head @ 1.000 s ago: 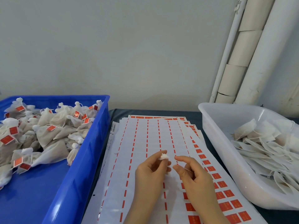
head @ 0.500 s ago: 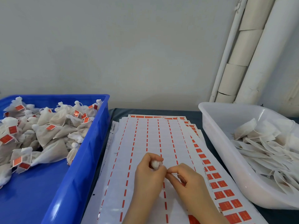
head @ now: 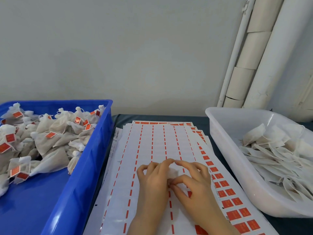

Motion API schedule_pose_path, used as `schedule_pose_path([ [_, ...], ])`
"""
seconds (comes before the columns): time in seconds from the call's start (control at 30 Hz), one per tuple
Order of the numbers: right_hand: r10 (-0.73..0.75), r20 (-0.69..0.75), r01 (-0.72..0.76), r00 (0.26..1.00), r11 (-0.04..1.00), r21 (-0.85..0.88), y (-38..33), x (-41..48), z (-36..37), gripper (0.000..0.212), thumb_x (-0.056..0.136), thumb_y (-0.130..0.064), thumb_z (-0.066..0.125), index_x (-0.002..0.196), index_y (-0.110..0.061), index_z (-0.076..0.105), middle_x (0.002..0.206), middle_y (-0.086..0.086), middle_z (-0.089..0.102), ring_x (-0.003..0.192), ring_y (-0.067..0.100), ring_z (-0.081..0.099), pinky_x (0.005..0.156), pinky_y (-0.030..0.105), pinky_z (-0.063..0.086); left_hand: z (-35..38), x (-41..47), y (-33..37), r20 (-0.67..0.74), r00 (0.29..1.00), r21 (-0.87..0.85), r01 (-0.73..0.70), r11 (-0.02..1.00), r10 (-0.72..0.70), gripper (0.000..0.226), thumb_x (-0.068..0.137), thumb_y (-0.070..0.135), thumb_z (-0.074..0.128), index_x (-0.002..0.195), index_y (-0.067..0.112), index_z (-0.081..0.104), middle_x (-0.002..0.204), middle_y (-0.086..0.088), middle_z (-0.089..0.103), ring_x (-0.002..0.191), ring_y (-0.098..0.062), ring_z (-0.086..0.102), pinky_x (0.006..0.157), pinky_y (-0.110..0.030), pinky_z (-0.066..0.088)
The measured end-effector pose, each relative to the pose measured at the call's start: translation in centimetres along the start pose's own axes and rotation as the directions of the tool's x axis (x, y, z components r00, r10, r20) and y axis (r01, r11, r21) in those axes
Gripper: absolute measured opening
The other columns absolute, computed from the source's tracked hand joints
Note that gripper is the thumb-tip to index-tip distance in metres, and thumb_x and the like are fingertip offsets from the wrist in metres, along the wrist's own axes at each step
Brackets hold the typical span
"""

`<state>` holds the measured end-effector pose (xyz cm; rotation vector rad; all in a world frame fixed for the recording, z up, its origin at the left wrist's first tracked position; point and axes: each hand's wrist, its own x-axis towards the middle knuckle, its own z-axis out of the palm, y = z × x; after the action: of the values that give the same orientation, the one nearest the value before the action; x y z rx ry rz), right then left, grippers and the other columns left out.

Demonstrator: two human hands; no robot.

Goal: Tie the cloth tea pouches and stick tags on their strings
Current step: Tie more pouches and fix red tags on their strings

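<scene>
Lower centre: left hand [head: 153, 182] and right hand [head: 196, 182], both grips pinching small white pouch [head: 173, 172], apparently at its neck; sticker sheets [head: 152, 141] beneath on bench [head: 199, 118].

A plain pale grey wall [head: 135, 48] rises behind the dark-covered bench [head: 199, 118]; white pipes [head: 272, 56] climb the right corner.

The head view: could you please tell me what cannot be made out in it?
Pouch: mostly hidden, head view, by the left hand and right hand gripping it; string too thin.
Blue bin: cut by left, bottom edges.
White tub: cut by right edge.
Tags: print too small.
</scene>
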<state>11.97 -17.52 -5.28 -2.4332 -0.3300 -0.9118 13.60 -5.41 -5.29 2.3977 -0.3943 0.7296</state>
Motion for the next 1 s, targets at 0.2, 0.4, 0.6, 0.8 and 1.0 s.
schedule_pose_path([
  [0.2, -0.067, -0.026, 0.069, 0.997, 0.994, 0.084, 0.2, -0.1, 0.1, 0.019, 0.073, -0.026, 0.069, 0.090, -0.034, 0.066, 0.114, -0.026, 0.054, 0.114, 0.001, 0.038, 0.088, 0.024, 0.030, -0.5, 0.5, 0.2, -0.271, 0.962, -0.008, 0.032, 0.999, -0.033, 0.045, 0.063, 0.014, 0.086, 0.104, 0.014, 0.069, 0.094, -0.002, 0.070, 0.082, -0.024, 0.065, 0.073, -0.031, 0.048],
  [0.4, -0.042, -0.089, 0.048, 0.995, 0.997, 0.063, 0.2, -0.1, 0.2, 0.004, 0.074, -0.029, 0.066, 0.078, -0.030, 0.066, 0.109, -0.026, 0.054, 0.107, -0.002, 0.038, 0.085, 0.022, 0.032, -0.6, 0.4, 0.3, -0.268, 0.960, 0.002, 0.081, 0.997, -0.078, 0.029, 0.061, 0.026, 0.087, 0.081, 0.020, 0.066, 0.086, 0.005, 0.065, 0.076, -0.016, 0.059, 0.072, -0.026, 0.040],
  [0.6, -0.055, -0.130, 0.051, 0.990, 0.998, -0.030, 0.5, -0.1, 0.4, 0.005, 0.069, -0.027, 0.067, 0.073, -0.024, 0.067, 0.078, -0.011, 0.064, 0.084, 0.001, 0.046, 0.073, 0.022, 0.042, -0.5, 0.5, 0.7, -0.040, 0.881, -0.363, 0.427, 0.828, -0.472, 0.028, 0.082, 0.029, 0.072, 0.066, 0.026, 0.050, 0.076, 0.011, 0.054, 0.076, -0.011, 0.052, 0.062, -0.012, 0.035],
  [0.8, -0.107, -0.155, 0.098, 0.982, 0.993, -0.067, 0.5, 0.1, 0.6, 0.004, 0.072, -0.024, 0.066, 0.069, -0.021, 0.065, 0.075, -0.008, 0.063, 0.087, 0.004, 0.043, 0.067, 0.021, 0.047, -0.5, 1.0, 0.6, 0.248, 0.788, -0.540, 0.596, 0.595, -0.564, 0.019, 0.087, 0.025, 0.066, 0.074, 0.012, 0.068, 0.078, 0.003, 0.067, 0.075, -0.010, 0.060, 0.053, -0.006, 0.039],
  [1.0, -0.153, -0.197, 0.135, 0.969, 0.986, -0.103, 0.1, 0.3, 0.4, 0.012, 0.077, -0.027, 0.061, 0.068, -0.019, 0.064, 0.072, -0.007, 0.063, 0.086, 0.010, 0.044, 0.063, 0.014, 0.047, -1.2, 1.3, 1.1, 0.383, 0.753, -0.662, 0.628, 0.409, -0.535, 0.023, 0.082, 0.020, 0.070, 0.064, 0.034, 0.071, 0.088, 0.026, 0.065, 0.085, 0.006, 0.057, 0.052, -0.002, 0.041],
])
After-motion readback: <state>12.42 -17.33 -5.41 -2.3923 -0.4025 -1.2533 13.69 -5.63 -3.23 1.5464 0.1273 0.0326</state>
